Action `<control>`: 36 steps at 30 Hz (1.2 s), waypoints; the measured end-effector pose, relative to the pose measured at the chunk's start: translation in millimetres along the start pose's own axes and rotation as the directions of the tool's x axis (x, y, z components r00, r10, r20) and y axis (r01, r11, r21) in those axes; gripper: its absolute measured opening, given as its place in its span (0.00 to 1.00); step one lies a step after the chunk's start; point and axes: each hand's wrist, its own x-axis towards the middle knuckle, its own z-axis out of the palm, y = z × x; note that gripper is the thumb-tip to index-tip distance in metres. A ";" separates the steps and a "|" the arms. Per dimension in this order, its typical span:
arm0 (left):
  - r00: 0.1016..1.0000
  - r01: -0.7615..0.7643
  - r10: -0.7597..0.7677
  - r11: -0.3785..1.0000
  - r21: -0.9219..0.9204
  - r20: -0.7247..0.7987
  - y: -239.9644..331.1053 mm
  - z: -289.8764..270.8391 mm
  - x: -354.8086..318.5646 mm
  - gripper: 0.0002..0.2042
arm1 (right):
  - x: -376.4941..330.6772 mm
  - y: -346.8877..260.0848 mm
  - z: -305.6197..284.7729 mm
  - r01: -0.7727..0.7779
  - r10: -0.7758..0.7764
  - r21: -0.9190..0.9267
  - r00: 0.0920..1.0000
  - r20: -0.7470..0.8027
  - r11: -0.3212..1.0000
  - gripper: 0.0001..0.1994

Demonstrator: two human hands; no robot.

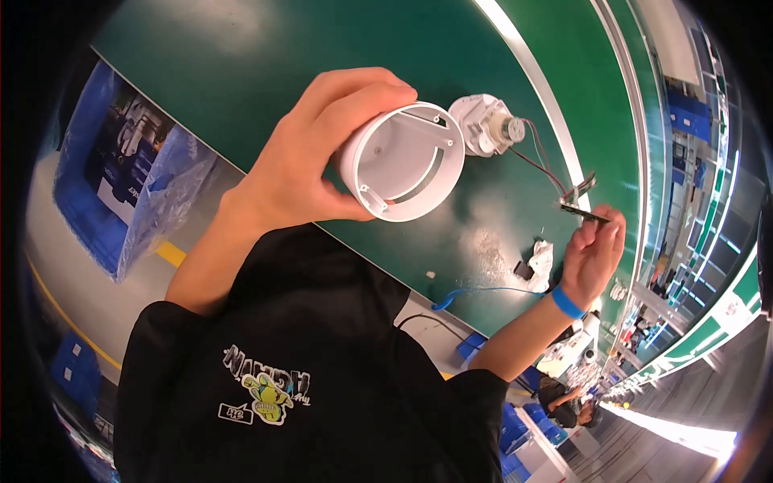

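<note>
My left hand [302, 153] grips a white round plastic housing [407, 161], fingers over its top and thumb under it. The housing's open end shows a hollow inside with a curved slot and small screw posts. Between finger and thumb, my right hand [594, 249] pinches a small dark circuit board [584, 212] by its edge. Thin dark red wires [538, 161] run from the board to a white plastic assembly with a small motor [489, 127], which is just beyond the housing. A blue wrist band [567, 303] with a blue cord [483, 290] is on my right wrist.
Under my hands lies a green work table [266, 48]. Crumpled white material [541, 262], a small black piece [523, 270] and pale crumbs [487, 249] lie on it. A blue bin [80, 201] with plastic wrap stands beside the table at left. Another person [564, 402] is at lower right.
</note>
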 end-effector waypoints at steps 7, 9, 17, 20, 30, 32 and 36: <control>0.985 -0.153 0.127 0.959 0.240 0.120 12.6 20.2 0.9 0.38 | -59.4 7.7 107.8 0.168 -0.177 -0.112 0.981 -0.081 0.979 0.07; 0.985 -0.155 0.128 0.952 0.263 0.115 14.5 19.5 -2.1 0.38 | -57.8 15.5 115.9 0.091 -0.091 -0.001 0.996 0.018 0.996 0.08; 0.969 -0.167 0.108 0.950 0.265 0.221 18.3 2.9 -1.5 0.37 | -56.1 15.9 105.2 0.365 -0.324 -0.377 0.931 0.171 0.851 0.12; 0.970 -0.162 0.106 0.954 0.253 0.221 19.2 0.8 -1.0 0.38 | -53.1 15.3 105.2 0.504 -0.420 -0.374 0.861 0.287 0.779 0.19; 0.973 -0.163 0.096 0.930 0.329 0.211 19.4 -5.6 1.0 0.36 | -29.7 26.1 108.3 0.600 -0.521 -0.588 0.789 0.325 0.543 0.13; 0.972 -0.161 0.092 0.932 0.325 0.216 19.4 -5.0 1.1 0.36 | -30.1 29.7 114.7 0.540 -0.468 -0.582 0.836 0.287 0.608 0.09; 0.972 -0.158 0.089 0.932 0.326 0.216 19.0 -4.9 3.5 0.36 | -33.9 35.7 125.0 0.409 -0.394 -0.615 0.904 0.168 0.675 0.07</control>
